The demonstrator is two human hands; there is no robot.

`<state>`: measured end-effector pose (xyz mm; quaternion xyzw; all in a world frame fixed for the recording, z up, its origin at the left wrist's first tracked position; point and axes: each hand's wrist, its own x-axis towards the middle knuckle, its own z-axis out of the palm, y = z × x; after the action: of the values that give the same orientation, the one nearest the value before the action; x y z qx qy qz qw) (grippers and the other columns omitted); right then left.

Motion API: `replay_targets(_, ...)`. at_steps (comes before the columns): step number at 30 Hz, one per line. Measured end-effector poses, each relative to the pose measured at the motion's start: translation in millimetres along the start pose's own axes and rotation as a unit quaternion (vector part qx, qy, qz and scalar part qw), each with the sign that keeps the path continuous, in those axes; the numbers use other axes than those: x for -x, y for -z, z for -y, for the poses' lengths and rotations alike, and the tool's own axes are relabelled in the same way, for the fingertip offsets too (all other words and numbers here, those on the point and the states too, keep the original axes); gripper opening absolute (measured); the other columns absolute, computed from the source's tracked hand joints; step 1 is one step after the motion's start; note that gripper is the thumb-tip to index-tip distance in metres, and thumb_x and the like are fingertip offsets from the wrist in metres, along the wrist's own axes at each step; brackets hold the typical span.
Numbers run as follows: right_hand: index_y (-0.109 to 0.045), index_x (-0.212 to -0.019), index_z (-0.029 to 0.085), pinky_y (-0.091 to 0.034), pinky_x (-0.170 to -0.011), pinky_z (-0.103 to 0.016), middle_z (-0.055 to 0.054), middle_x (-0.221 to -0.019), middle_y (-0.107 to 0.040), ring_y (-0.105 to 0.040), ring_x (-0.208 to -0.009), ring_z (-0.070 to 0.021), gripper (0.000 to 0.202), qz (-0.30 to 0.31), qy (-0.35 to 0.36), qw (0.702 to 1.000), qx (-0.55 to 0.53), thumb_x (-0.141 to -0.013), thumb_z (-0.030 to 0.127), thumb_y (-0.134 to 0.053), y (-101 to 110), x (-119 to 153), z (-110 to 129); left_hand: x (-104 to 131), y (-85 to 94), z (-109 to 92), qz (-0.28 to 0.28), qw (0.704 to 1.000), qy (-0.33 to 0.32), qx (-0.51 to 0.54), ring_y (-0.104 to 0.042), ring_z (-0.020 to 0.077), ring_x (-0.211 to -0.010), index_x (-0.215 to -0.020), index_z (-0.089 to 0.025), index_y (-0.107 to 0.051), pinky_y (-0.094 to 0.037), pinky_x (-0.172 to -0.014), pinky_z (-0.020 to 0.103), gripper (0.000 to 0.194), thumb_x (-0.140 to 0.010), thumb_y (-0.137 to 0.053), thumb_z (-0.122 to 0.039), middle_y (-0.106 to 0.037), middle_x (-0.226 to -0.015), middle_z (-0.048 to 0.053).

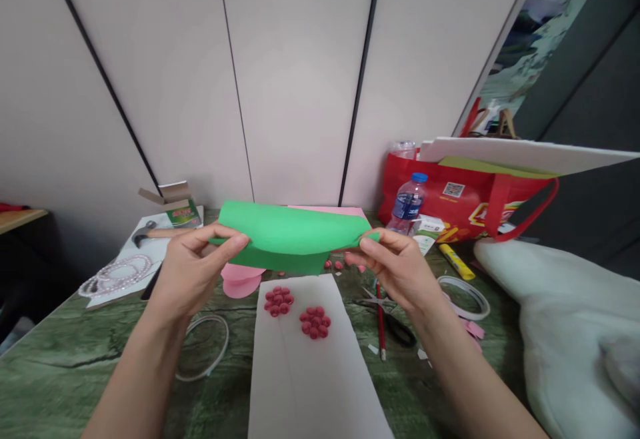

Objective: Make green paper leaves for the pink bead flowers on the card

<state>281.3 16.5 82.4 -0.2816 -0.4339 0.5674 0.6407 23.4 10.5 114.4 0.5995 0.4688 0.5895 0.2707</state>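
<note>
Where streaked table (55, 372) ends beyond green sheet (295, 229), pale panels (300, 86) rise.

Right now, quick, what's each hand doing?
Left hand: closed, pinching one end of the green sheet between thumb and fingers.
Right hand: closed, pinching the sheet's other end.

A curled green sheet (295, 229) between both hands (197, 262) (395, 262), near a white panel (310, 386) with two red clusters (279, 301) (315, 323)
</note>
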Motion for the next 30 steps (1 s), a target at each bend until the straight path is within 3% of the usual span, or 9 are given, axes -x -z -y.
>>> replay_targets(3,-0.07,-0.063,0.016,-0.058,-0.06,-0.019,0.005,-0.058,-0.063,-0.069,-0.058,-0.0136,0.019,-0.017,-0.008,1.0,-0.014,-0.055,0.024,-0.084,1.6,-1.8,-0.1,0.0,2.7,1.6,0.042,0.999,0.007,-0.014,-0.048,0.0092,-0.053,-0.065,-0.022,-0.071,-0.034,-0.046,0.022,0.008,-0.066,-0.071,-0.03,-0.063,-0.063,0.0)
replay_targets(8,-0.07,-0.064,0.017,-0.059,-0.067,-0.021,0.004,-0.062,-0.063,-0.069,-0.062,-0.0124,0.015,-0.036,0.012,0.999,-0.036,-0.057,0.021,-0.083,4.2,-4.3,-3.4,-0.2,3.4,5.9,0.061,0.998,-0.028,-0.021,-0.052,0.0114,-0.06,-0.061,-0.023,-0.071,-0.039,-0.055,0.024,0.009,-0.068,-0.071,-0.027,-0.063,-0.064,0.0)
replay_targets(13,-0.069,-0.063,0.016,-0.058,-0.066,-0.02,0.005,-0.058,-0.061,-0.068,-0.061,-0.0115,0.016,-0.051,0.025,0.998,-0.02,-0.058,0.023,-0.082,1.5,-3.4,-5.2,0.9,-1.3,8.1,0.012,0.999,-0.02,-0.022,-0.047,0.0085,-0.05,-0.06,-0.023,-0.071,-0.036,-0.046,0.021,0.008,-0.067,-0.072,-0.027,-0.059,-0.054,-0.003)
replay_targets(18,-0.069,-0.063,0.016,-0.059,-0.076,-0.029,0.004,-0.059,-0.062,-0.063,-0.057,-0.0098,0.019,-0.07,0.048,0.996,-0.007,-0.056,0.027,-0.083,-1.0,-4.0,-5.7,3.0,-11.8,4.7,-0.045,0.996,0.025,0.072,-0.062,0.0116,-0.058,-0.064,-0.022,-0.073,-0.05,-0.056,0.021,0.003,-0.062,-0.075,-0.023,-0.069,-0.061,0.0)
replay_targets(22,-0.068,-0.064,0.017,-0.059,-0.077,-0.031,0.004,-0.057,-0.06,-0.063,-0.058,-0.0101,0.018,-0.075,0.062,0.995,0.0,-0.058,0.027,-0.082,-1.5,-4.2,-5.5,4.2,-17.6,2.4,-0.066,0.993,0.028,0.098,-0.066,0.0121,-0.059,-0.065,-0.022,-0.074,-0.054,-0.06,0.02,0.004,-0.062,-0.076,-0.022,-0.071,-0.061,-0.001)
replay_targets(27,-0.067,-0.074,0.019,-0.059,-0.071,-0.029,0.006,-0.057,-0.06,-0.063,-0.054,-0.01,0.021,-0.081,0.069,0.994,0.015,-0.059,0.025,-0.081,-1.5,-2.2,-6.0,6.8,-20.2,2.2,-0.093,0.992,-0.006,0.081,-0.065,0.0136,-0.059,-0.065,-0.022,-0.073,-0.054,-0.062,0.025,0.004,-0.062,-0.076,-0.023,-0.071,-0.063,-0.001)
replay_targets(30,-0.068,-0.077,0.02,-0.058,-0.067,-0.024,0.006,-0.057,-0.062,-0.065,-0.056,-0.0101,0.022,-0.068,0.073,0.995,0.032,-0.06,0.025,-0.081,-0.9,-0.8,-6.0,7.8,-18.3,3.1,-0.104,0.994,-0.036,0.025,-0.056,0.0109,-0.049,-0.072,-0.024,-0.074,-0.048,-0.05,0.023,0.009,-0.063,-0.076,-0.024,-0.063,-0.053,-0.004)
